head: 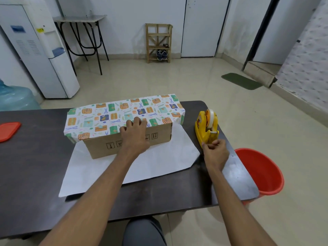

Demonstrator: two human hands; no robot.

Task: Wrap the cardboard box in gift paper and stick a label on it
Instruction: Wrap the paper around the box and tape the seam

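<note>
Cardboard box: lies lengthwise on the dark table, its near side bare and its top covered.
Gift paper: printed side is folded over the box top. The white reverse is spread flat on the table in front of and under the box.
Left hand: fingers are curled over the paper's loose edge at the box's near top corner, holding it down.
Right hand: fingertips pinch together at the cutter end of the yellow tape dispenser, which stands just right of the box. The strip itself is too thin to make out.
Step in hand: likely drawing a piece of tape to fix the held flap.
Doing it well: keep the left hand's pressure steady so the paper stays taut and square to the box edge. Pull the tape straight along the dispenser, then tear it down across the blade so the dispenser does not tip or slide.
Placement: the strip should bridge paper and cardboard, about half on each.
Risk: a lifted left hand lets the flap spring back.
Remaining: the near flap, both ends and the label are not yet done.
</note>
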